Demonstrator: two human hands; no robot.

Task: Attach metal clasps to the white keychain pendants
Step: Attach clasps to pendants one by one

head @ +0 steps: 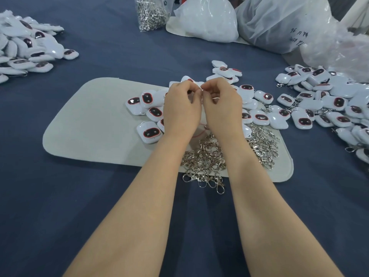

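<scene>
Glossy white rounded pendants (pixel 151 132) with dark, red-rimmed ovals crowd a beige felt mat (pixel 89 126) on the blue cloth surface (pixel 60 196). Tangled silver clasps (pixel 207 158) lie at the mat's lower edge, partly under the forearms. Centre frame, left hand (pixel 181 108) and right hand (pixel 222 104) meet, fingers curled, tips pinched on a small part (pixel 201 89) too hidden to name, just above the pendants. Crinkled plastic bags (pixel 279 23) sit upper right.

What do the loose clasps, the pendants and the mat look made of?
Clasps: silver metal, polished, with bright glints. Pendants: probably glossy white plastic, showing highlights, with dark red-rimmed faces. Mat: matte beige felt or fabric, apparently; no shine.
</scene>
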